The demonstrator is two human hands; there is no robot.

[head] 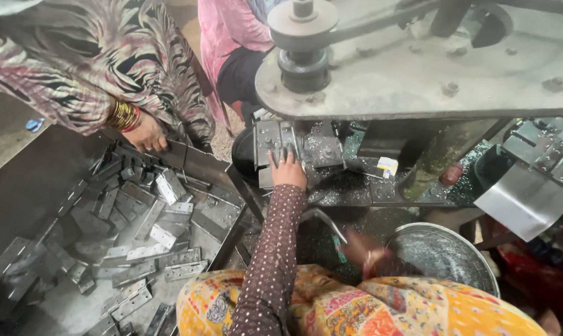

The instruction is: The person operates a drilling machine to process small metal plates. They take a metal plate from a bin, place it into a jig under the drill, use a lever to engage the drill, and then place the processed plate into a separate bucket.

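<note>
My left hand [288,168], in a dark dotted sleeve, reaches forward and rests its fingers on a flat metal plate [274,142] lying on the bed of a grey press machine [418,68]. My right hand [363,249] is blurred and low, close to the rim of a round steel bowl [474,261]; what it holds is not clear. Beside my left arm, a grey tray [20,186] is filled with several perforated metal hinge plates [160,236].
Another person in a patterned garment, with bangles, reaches a hand [146,134] into the far edge of the tray. A second person in pink stands behind the machine. A bent metal sheet [524,199] juts out at the right. A pulley [303,25] sits atop the machine.
</note>
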